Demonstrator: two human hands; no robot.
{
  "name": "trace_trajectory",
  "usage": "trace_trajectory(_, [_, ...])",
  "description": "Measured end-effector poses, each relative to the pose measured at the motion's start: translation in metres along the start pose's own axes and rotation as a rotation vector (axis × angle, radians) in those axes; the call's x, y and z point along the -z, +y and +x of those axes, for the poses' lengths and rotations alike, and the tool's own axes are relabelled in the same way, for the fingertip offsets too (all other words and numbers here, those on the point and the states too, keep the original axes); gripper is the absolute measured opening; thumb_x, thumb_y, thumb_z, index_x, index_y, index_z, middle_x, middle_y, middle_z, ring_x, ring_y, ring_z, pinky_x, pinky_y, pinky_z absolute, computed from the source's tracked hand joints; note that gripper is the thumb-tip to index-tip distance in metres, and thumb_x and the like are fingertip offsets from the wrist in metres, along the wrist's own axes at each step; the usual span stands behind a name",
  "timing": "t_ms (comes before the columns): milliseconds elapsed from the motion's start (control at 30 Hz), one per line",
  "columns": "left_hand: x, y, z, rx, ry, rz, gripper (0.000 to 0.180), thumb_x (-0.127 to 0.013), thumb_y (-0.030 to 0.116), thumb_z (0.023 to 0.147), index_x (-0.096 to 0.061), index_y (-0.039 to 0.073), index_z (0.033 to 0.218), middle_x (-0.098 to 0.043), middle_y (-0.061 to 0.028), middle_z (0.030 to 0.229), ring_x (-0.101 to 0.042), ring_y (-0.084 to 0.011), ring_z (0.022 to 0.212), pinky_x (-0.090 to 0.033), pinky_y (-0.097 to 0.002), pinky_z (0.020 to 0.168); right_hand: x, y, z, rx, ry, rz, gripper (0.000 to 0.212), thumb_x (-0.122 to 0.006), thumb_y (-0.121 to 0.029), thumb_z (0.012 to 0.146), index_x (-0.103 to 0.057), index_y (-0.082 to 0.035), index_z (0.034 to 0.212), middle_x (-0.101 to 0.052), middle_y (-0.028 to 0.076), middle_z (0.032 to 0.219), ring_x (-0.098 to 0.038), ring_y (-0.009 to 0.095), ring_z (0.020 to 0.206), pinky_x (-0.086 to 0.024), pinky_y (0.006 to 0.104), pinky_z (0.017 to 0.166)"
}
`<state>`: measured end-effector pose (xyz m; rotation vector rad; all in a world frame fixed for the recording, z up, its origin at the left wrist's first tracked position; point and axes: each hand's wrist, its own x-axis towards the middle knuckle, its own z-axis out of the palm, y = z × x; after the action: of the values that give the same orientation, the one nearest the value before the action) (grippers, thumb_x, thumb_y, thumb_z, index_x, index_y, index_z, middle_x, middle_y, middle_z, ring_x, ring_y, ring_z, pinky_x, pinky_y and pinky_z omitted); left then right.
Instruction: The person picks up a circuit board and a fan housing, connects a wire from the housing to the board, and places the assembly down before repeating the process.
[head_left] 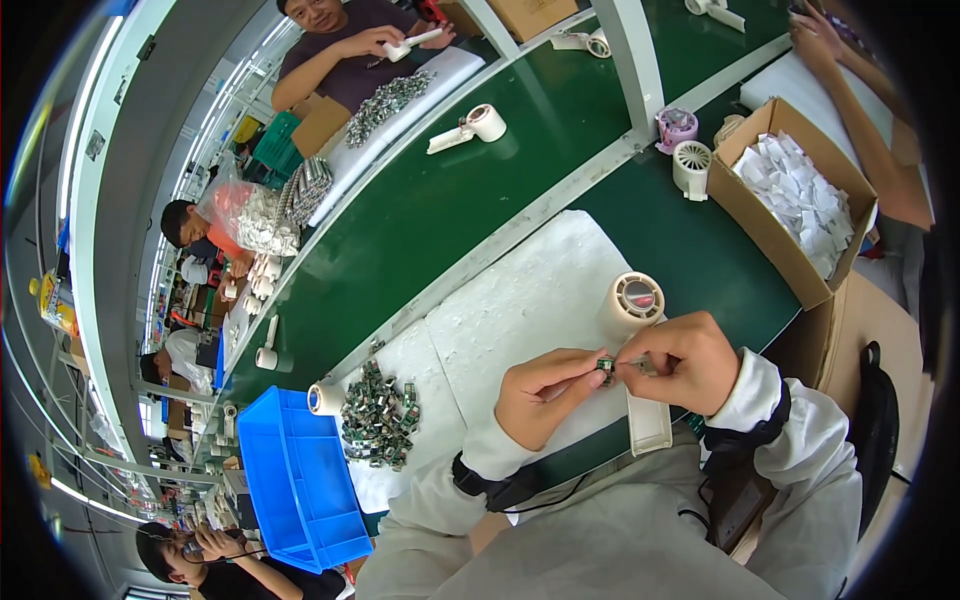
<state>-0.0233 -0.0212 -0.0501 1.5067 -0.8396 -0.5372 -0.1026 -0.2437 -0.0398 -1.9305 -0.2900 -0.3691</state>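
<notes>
My left hand point(545, 392) pinches a small green circuit board point(605, 368) between thumb and fingertips, above a white foam sheet point(520, 280). Close against the board, my right hand point(692, 365) is closed in a pinch; what its fingertips hold is too small to name. Beneath my right hand lies a cream-coloured handheld fan body point(650, 425), its round head beyond the fingers and its handle end toward me. Left of my hands, a heap of small circuit boards point(380, 415) rests on the foam, with another cream round fan part point(325, 399) at its edge.
A blue divided bin point(300, 480) stands at the left. An open cardboard box point(735, 215) of white pieces sits at the right, beside a round fan part point(691, 165). Beyond a metal rail, a green conveyor belt point(400, 255) carries fan bodies point(486, 123). Several people work nearby.
</notes>
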Motion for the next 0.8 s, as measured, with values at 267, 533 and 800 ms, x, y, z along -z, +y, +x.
trace_trajectory(267, [0.010,-0.008,0.003,0.188,-0.097,-0.251,0.028,-0.060,-0.006,0.096,-0.066,-0.002,0.123,-0.069,-0.0183,0.114,-0.070,-0.0242,0.099,-0.057,-0.0340,0.088,0.008,0.002,0.002,-0.023,-0.106,0.027,0.013,-0.076,-0.010,0.086,-0.077,-0.006,0.098,-0.051,0.005,0.053,-0.045,0.014,0.043,-0.035,0.0307,0.046])
trace_trajectory(533, [0.004,-0.010,0.001,0.090,-0.077,-0.253,0.028,-0.061,-0.005,0.096,-0.067,-0.001,0.123,-0.069,-0.0182,0.114,-0.070,-0.0242,0.100,-0.058,-0.0342,0.087,0.008,0.006,-0.001,0.001,-0.150,-0.065,0.013,-0.075,-0.015,0.088,-0.076,-0.008,0.097,-0.057,0.009,0.058,-0.054,0.019,0.046,-0.040,0.0320,0.047])
trace_trajectory(800, [-0.002,-0.018,0.005,0.181,0.061,-0.352,0.027,-0.062,0.000,0.097,-0.065,-0.004,0.124,-0.069,-0.0153,0.115,-0.069,-0.0231,0.102,-0.058,-0.0350,0.091,-0.003,-0.005,0.000,-0.109,-0.066,-0.124,0.013,-0.077,-0.010,0.084,-0.075,-0.007,0.097,-0.054,0.005,0.056,-0.050,0.016,0.045,-0.040,0.0299,0.046])
